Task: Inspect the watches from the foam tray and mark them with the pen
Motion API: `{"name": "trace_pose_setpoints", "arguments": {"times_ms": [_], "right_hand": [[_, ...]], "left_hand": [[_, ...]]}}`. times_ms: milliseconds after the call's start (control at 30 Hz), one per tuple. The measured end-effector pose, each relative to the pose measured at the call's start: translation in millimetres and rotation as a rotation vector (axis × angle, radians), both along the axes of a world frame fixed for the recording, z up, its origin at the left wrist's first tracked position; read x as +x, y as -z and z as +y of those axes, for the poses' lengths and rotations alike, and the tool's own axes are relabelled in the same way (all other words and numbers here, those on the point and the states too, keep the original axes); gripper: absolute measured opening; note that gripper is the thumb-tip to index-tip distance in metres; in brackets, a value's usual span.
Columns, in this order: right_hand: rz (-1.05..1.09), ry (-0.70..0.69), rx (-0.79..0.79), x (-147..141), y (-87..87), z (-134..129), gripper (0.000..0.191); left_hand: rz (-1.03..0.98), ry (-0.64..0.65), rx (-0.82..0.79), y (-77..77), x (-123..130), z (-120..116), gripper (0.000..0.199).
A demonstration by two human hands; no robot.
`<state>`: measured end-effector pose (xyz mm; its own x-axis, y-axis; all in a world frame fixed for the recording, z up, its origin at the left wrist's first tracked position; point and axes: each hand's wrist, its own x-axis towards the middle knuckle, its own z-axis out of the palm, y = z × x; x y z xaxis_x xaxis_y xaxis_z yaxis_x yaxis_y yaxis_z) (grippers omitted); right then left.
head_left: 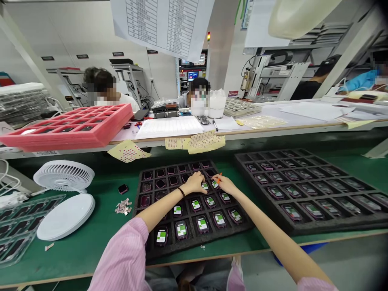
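A black foam tray lies before me, its compartments filled with square smartwatches. Several, such as one smartwatch, show green and white screens; those towards the far left are dark. My left hand reaches over the middle of the tray, thumb and fingers curled around the edges of a lit smartwatch. Just right of it, my right hand pinches a thin orange stick-like tool above another lit smartwatch. The tool's tip is too small to make out.
A second black foam tray of watches stands at right. On the left are a white fan, clear plastic trays, a loose watch and small scraps. A shelf with a pink foam tray runs behind; people sit beyond.
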<state>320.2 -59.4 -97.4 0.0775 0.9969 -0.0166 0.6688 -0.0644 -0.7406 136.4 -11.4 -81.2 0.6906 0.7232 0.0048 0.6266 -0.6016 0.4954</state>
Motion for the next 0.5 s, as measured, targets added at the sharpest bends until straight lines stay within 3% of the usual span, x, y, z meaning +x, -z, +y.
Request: {"name": "trace_pose_setpoints", "arguments": {"times_ms": [167, 300, 433, 500], "right_hand": [[0.235, 0.035, -0.019, -1, -2.5, 2, 0.016], [0.476, 0.024, -0.025, -10, -16.7, 2, 0.024], [0.672, -0.067, -0.05, -40, -34.1, 4, 0.024], [0.839, -0.168, -0.077, -62, -40.4, 5, 0.027]], "left_hand": [[-0.233, -0.071, -0.126, -6.0, -12, -1, 0.039], [-0.402, -0.102, -0.284, -20.2, -41, -2, 0.041], [-0.77, -0.26, -0.605, -32.3, -80, -12, 0.049], [-0.876, -0.348, -0.68, -34.2, -96, -20, 0.048]]}}
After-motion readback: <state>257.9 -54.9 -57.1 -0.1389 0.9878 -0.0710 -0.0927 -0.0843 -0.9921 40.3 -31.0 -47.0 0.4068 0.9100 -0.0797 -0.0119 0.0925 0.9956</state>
